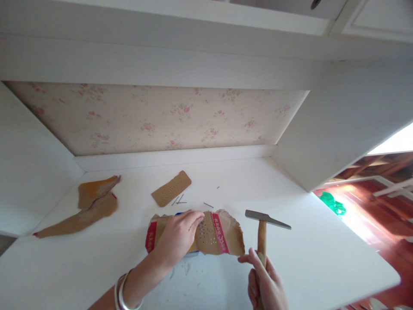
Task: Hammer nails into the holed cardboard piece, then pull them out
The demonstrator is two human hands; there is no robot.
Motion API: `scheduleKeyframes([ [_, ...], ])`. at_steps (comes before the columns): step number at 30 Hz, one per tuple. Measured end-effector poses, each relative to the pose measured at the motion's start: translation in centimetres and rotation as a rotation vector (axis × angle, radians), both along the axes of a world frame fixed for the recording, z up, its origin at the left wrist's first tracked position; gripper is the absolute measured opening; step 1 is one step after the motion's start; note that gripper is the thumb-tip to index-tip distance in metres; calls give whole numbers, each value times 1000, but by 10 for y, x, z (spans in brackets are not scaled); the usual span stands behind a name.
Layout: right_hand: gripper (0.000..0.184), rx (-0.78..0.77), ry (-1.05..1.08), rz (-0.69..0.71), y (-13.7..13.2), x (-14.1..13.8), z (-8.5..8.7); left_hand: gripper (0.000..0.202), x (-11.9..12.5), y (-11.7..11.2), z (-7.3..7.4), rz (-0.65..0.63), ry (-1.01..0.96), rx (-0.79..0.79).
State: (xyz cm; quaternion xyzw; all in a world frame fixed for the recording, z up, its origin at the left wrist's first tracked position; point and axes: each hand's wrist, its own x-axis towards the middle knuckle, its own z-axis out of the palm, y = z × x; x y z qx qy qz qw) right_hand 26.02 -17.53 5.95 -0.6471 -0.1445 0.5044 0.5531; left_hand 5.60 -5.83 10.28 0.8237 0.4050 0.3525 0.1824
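Note:
My right hand (266, 282) is wrapped round the wooden handle of a hammer (262, 237), its narrow metal head raised beside the cardboard. My left hand (183, 232) rests over a torn piece of brown cardboard (234, 230) with red printed strips. Its fingers are pinched together by a patch of small punched holes; what they hold, if anything, is hidden. Something blue and yellow (193, 249) shows in part beneath the cardboard. Just behind lie several loose nails (180, 200), with one more nail (208, 205) to their right.
A cut cardboard strip (172, 188) full of small holes lies towards the back. Torn cardboard scraps (97, 202) are on the left of the white desktop (316, 258). White side panels and an overhead shelf (161, 60) enclose the desk. A tiny brown bit (218, 187) lies behind.

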Motion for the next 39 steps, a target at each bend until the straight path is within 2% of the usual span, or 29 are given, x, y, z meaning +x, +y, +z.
scheduleKeyframes([
  [7,58,-3,-7,23,0,1,1,15,5,0,-5,22,-20,-16],
  [11,59,15,-21,23,-1,2,0,19,5,1,-10,43,-51,-74],
  [14,56,21,-33,28,-1,2,1,14,4,1,-13,52,-105,-139],
  [19,53,23,-41,36,-1,4,3,15,2,2,-10,67,-186,-259],
  [25,55,10,-48,30,-1,3,2,17,2,0,-7,54,-211,-327],
  [32,56,-12,-37,18,2,2,1,17,1,1,-7,32,-236,-307],
  [39,54,9,-31,52,3,4,0,13,1,1,-6,37,-166,-212],
])
